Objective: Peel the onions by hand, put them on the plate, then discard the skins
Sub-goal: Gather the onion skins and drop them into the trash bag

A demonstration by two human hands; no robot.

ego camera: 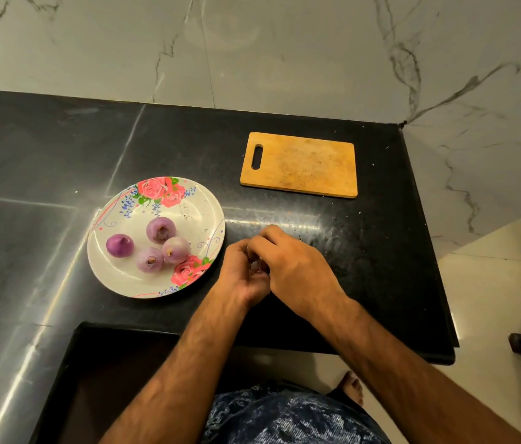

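Several peeled purple onions [160, 230] lie together on a white plate with red roses [201, 206], left of centre on the black counter. Just right of the plate my two hands meet above the counter. My left hand [242, 274] is cupped, its fingers curled upward. My right hand [291, 267] lies over it with the fingers bent down into the left palm. Between them shows a small pale bit [256, 266], mostly hidden. I cannot tell whether it is an onion or skin. Both hands hold it.
A wooden cutting board [300, 163] with a handle slot lies at the back right. Small specks dot the counter [364, 245] around my hands. The counter's edge runs along the right, with pale floor beyond. A dark recess [108, 373] opens at the front left.
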